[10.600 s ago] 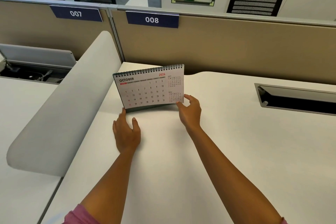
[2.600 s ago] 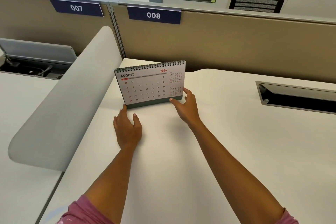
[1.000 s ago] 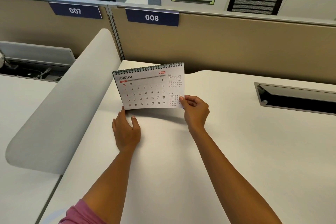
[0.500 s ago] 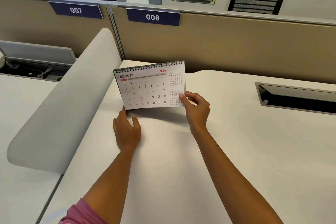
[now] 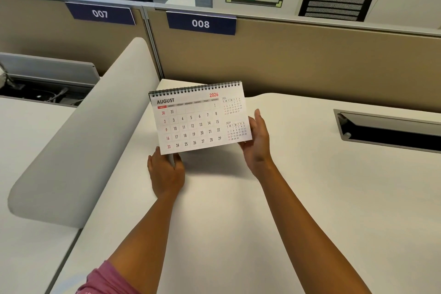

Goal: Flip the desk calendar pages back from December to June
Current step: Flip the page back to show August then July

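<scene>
Two hands: both at the desk calendar (image 5: 199, 118), which stands on the white desk (image 5: 310, 198) just before the partition (image 5: 310, 59).
Change: half a second ago the AUGUST page (image 5: 191, 124) hung lower; its bottom edge has now swung up and forward.
Right hand (image 5: 256, 143): under the page's lower right corner, fingers spread loosely behind it, supporting rather than pinching.
Left hand (image 5: 165, 172): flat on the desk, fingers apart, tips hidden beneath the page.
Cable tray (image 5: 391, 133): lid raised, inside dark, contents unclear.
</scene>
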Demonstrator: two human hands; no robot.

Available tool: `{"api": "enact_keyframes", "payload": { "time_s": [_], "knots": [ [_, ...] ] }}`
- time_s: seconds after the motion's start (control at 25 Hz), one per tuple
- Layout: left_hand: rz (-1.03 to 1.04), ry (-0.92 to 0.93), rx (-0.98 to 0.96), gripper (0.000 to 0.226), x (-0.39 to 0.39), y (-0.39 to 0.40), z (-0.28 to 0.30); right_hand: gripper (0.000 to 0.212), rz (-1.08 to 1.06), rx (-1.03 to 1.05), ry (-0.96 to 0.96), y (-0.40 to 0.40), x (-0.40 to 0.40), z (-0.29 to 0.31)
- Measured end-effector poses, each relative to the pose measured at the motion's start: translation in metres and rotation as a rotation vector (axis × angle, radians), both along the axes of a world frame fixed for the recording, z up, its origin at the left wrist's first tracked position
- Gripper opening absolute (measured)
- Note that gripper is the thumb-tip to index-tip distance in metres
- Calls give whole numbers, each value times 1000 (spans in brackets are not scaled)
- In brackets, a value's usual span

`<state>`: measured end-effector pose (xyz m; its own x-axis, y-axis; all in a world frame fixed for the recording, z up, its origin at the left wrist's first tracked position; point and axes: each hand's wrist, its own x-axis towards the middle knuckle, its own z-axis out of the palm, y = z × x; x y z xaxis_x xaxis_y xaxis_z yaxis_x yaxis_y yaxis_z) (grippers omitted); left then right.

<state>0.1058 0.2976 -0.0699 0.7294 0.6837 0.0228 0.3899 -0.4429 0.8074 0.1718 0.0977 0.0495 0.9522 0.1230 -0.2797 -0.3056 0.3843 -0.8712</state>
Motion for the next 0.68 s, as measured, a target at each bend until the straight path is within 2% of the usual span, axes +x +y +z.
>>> {"api": "enact_keyframes", "payload": {
  "time_s": [0.12,0.32,0.68],
  "knots": [
    [-8,-23,12,37,-1,-1,1,77,96,214,101,-5,-1,8],
    [-36,9,44,53,0,0,-2,92,156,433,78,-3,-1,24],
    [-36,-20,37,54,0,-1,1,93,340,518,-112,9,28,76]
  ]
}}
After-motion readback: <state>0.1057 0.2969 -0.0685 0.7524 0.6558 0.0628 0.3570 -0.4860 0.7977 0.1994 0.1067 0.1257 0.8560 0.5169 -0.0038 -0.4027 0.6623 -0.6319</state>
